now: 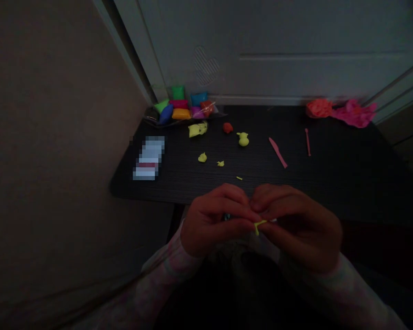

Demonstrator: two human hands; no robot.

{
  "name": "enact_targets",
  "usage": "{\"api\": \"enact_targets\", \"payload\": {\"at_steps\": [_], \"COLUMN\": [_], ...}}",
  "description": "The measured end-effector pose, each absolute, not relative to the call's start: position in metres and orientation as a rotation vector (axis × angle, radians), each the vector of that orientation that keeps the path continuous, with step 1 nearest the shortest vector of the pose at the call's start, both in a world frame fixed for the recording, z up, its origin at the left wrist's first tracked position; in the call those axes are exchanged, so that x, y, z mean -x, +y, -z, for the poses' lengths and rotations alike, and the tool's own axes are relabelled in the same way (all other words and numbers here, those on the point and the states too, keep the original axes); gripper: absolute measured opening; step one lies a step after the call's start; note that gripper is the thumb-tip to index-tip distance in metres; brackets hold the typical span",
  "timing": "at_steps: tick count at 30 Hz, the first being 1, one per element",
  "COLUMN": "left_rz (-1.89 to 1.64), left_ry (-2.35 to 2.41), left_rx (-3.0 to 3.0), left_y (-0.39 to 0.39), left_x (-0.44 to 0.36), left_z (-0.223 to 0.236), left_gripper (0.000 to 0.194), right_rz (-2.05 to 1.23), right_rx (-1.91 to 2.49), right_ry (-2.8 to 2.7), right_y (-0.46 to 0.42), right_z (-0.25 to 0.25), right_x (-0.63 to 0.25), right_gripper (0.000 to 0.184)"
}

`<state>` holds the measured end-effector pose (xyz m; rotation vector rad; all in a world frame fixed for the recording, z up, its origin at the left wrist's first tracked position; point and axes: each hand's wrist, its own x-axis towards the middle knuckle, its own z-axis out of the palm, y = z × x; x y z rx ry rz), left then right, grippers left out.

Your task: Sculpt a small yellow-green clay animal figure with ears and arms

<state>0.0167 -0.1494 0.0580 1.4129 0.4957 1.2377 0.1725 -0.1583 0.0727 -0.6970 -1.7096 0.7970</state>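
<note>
A thin, branched strip of yellow modelling clay is pinched between my two hands, in front of the table's near edge. My left hand grips one side of it with thumb and fingertips. From the other side, my right hand closes its thumb and fingers on the same strip. Just beyond my hands lies a tiny yellow clay roll. Farther back are two yellow clay scraps, a larger one and a smaller one. A yellow clay figure stands near a red clay lump.
On the dark table, a clear bag of coloured clay packets lies back left, by an opened yellow packet. A blurred-out bright rectangle is at left. Right are a pink knife, a pink stick tool and crumpled paper flowers.
</note>
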Motion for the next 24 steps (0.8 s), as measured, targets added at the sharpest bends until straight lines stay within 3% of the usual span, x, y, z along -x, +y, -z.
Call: {"api": "enact_targets", "payload": {"at_steps": [14, 24], "left_rz": [-1.206, -1.181], "left_ry": [0.533, 0.715], "left_rx": [-1.215, -1.446], "left_y": [-0.151, -0.157], "left_x": [-0.021, -0.012], "left_z": [-0.056, -0.071], "left_gripper": [0.011, 0.015], "right_rz": [-0.717, -0.618], "right_rx": [0.699, 0.665], "right_ry": [-1.739, -1.862], "right_y": [-0.156, -0.158], "right_z": [-0.072, -0.078], "right_x": [-0.174, -0.175], "right_gripper": [0.025, 0.027]}}
